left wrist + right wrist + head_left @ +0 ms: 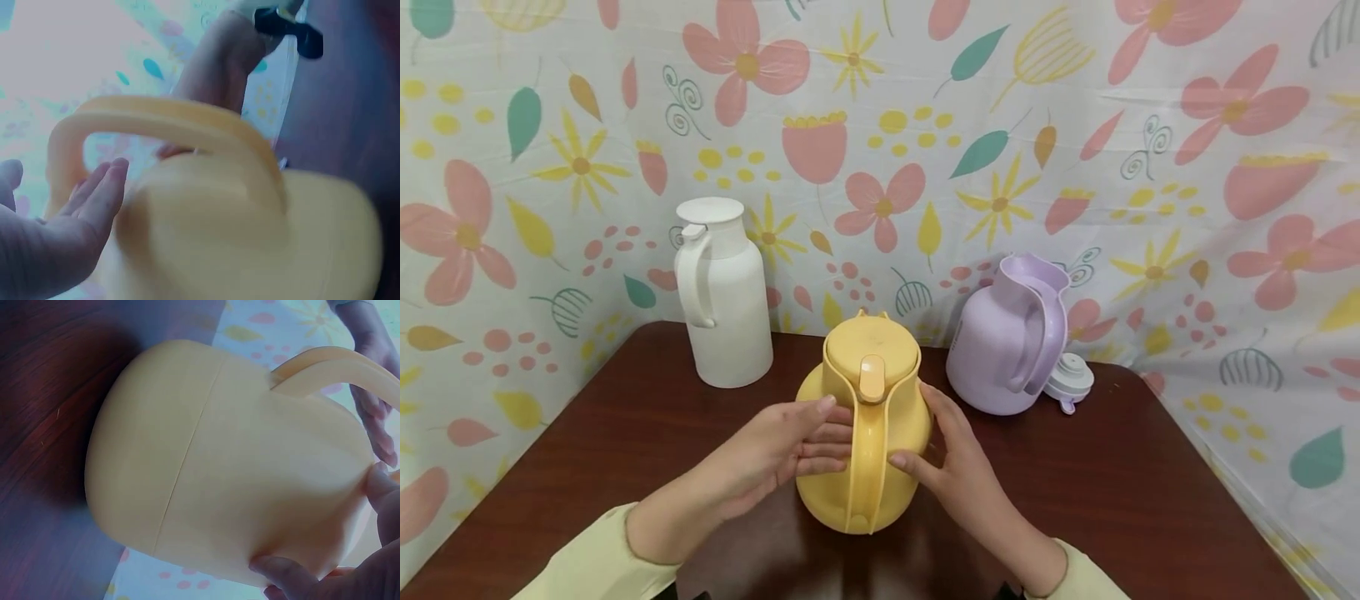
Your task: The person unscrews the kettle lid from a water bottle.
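Observation:
A yellow thermos jug [898, 500] stands at the middle of the table, its lid [871, 333] fitted and its handle [867, 467] facing me. My right hand [961, 471] holds the jug's right side, thumb near the handle and fingers round the far side. In the right wrist view, thumb and fingers of the right hand [340, 575] press on the jug's narrowing upper body. On the other side, my left hand [793, 442] has its fingers extended beside the handle. The left wrist view shows the left hand [75, 244] with straight fingers by the handle opening.
A white thermos jug [730, 308] stands at the back left of the brown table [1112, 500]. At the back right is a lilac jug [992, 358], its top uncovered, with a white and lilac stopper [1070, 379] beside it. Flower-patterned cloth [880, 167] hangs behind.

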`<state>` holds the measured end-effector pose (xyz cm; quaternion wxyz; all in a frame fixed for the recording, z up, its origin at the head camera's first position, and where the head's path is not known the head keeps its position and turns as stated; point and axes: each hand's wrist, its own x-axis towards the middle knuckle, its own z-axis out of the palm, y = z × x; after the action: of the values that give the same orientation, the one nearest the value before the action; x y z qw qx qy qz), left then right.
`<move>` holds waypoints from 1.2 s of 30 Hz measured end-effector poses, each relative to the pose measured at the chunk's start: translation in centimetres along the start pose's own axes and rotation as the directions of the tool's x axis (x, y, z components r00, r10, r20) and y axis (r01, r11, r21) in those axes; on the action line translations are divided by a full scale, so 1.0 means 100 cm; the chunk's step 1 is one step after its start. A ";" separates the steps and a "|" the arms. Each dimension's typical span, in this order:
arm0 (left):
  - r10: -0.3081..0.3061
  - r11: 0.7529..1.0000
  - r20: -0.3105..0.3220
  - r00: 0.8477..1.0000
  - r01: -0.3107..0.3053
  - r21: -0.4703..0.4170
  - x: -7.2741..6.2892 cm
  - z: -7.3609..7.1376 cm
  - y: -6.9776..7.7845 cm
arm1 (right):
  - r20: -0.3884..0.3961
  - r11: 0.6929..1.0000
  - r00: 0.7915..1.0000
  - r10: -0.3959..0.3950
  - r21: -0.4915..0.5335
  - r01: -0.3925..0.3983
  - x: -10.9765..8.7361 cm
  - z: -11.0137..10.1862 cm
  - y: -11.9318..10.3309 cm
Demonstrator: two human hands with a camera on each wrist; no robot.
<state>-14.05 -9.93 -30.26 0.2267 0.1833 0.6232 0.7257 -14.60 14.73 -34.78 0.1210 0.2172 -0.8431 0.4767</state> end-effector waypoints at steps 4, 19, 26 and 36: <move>-0.038 0.998 0.128 0.991 0.045 -0.054 0.008 0.011 -0.003 | -0.014 0.999 1.000 -0.009 -0.045 0.009 -0.001 0.000 0.000; 0.066 0.996 0.260 0.963 -0.047 -0.077 0.022 0.037 -0.019 | -0.048 0.985 0.998 -0.036 -0.170 0.027 -0.002 0.002 0.001; 0.068 0.995 0.231 0.971 -0.050 -0.082 0.018 0.039 -0.019 | 0.033 0.994 0.999 -0.008 -0.109 0.011 -0.001 -0.001 -0.001; 0.062 0.997 0.195 0.979 -0.054 -0.047 0.018 0.045 -0.017 | 0.167 0.995 0.981 0.097 -0.035 -0.092 0.013 -0.034 -0.016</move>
<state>-12.92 -5.03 -31.25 0.2696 0.2671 0.5769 0.7233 -15.02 16.59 -31.31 0.0292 0.2148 -0.8660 0.4506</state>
